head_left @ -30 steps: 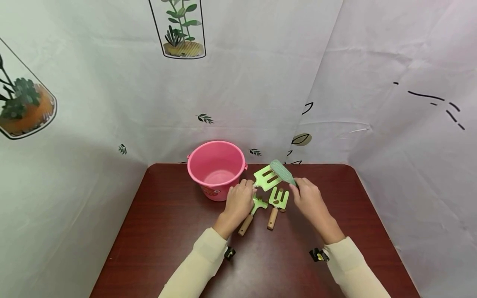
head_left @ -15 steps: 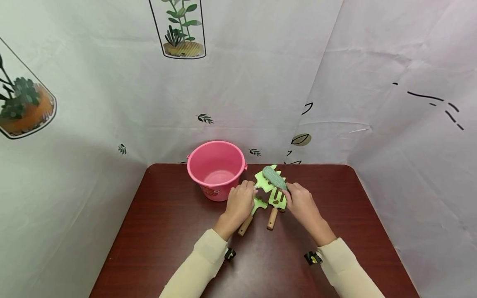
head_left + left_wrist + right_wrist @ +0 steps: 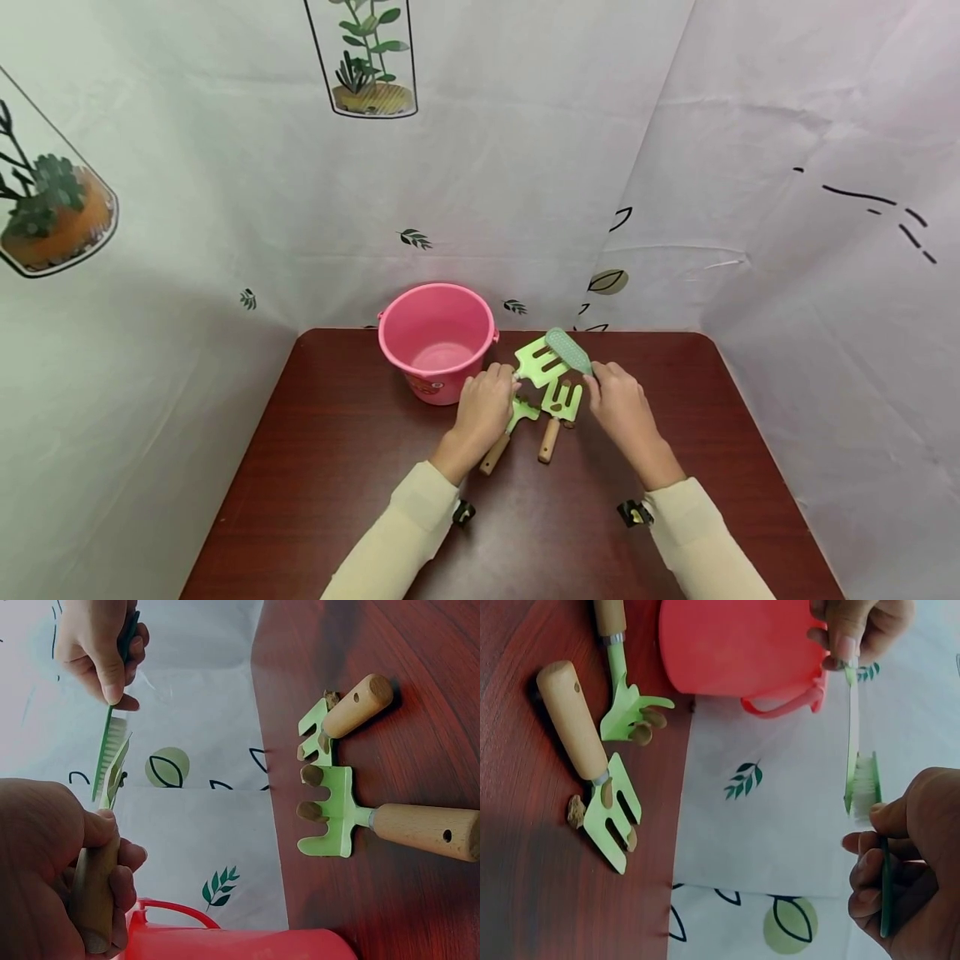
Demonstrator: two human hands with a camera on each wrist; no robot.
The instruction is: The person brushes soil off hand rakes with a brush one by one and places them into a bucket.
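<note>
Green at the head and wooden at the handle, a garden fork (image 3: 528,367) was held raised just right of centre in the head view. The person's left hand (image 3: 486,408) had fingers and thumb curled round its handle, which the left wrist view showed plainly. To the right, the person's right hand (image 3: 621,408) gripped a green brush (image 3: 570,352) by the handle, fingers folded in. Both wrist views showed the brush's white bristles against the fork's head.

Below the brush, two more tools lay on the dark red table (image 3: 337,483): a small rake (image 3: 497,452), slanting beside the left hand, and a second fork (image 3: 551,430) to its right, prongs toward the top of the frame. Brown lumps (image 3: 312,811) sat about the prongs of both. Left of the raised fork, a pink bucket (image 3: 450,390) stood upright near the table's far edge. Pale cloth (image 3: 525,183) printed with plants filled the upper frame; cream sleeves (image 3: 393,533) entered from the bottom.
</note>
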